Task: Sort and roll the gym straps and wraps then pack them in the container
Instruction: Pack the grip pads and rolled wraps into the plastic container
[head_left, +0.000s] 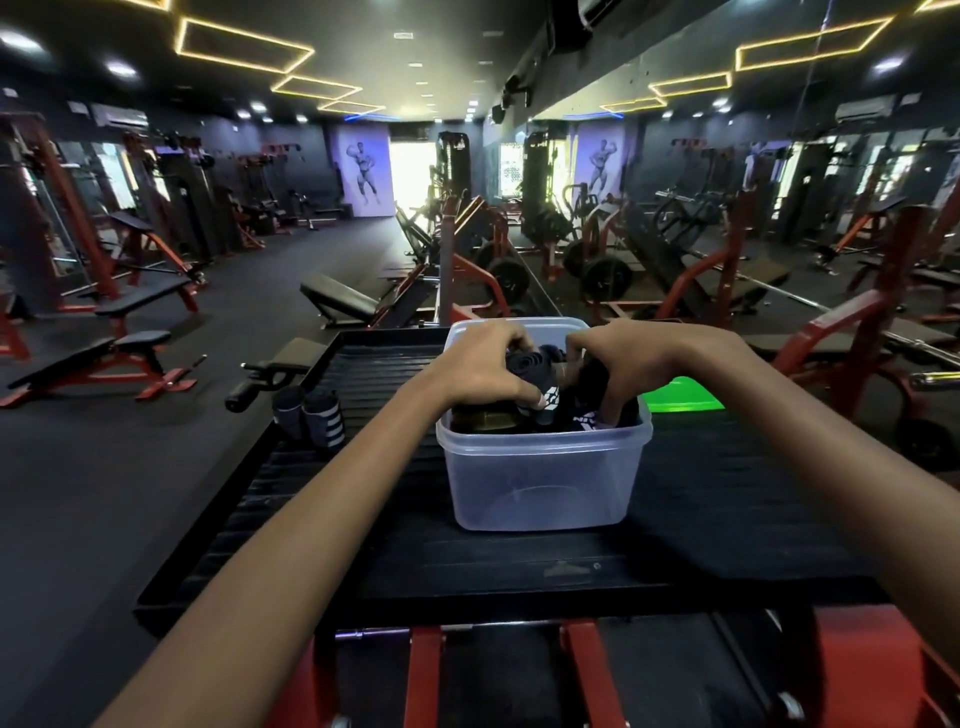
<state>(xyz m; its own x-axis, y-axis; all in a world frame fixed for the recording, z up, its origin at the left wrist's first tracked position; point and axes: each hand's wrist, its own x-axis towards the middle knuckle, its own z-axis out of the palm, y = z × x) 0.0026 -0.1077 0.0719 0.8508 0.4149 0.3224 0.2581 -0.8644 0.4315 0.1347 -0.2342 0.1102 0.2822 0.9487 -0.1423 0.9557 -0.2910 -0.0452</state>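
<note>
Left hand: my left hand (480, 366) curls its fingers around a dark rolled strap (535, 370); over the translucent container (543, 467)
Right hand: my right hand (636, 358) grips dark wraps (584, 418) inside; beside the left

Both hands reach into a clear container (543, 470) on the black surface (519, 566): left hand (480, 366) grips a rolled dark strap (530, 371); right hand (636, 358) curls into dark wraps (584, 418). Two rolls (310, 418) stand left; green lid (680, 397) right.
</note>
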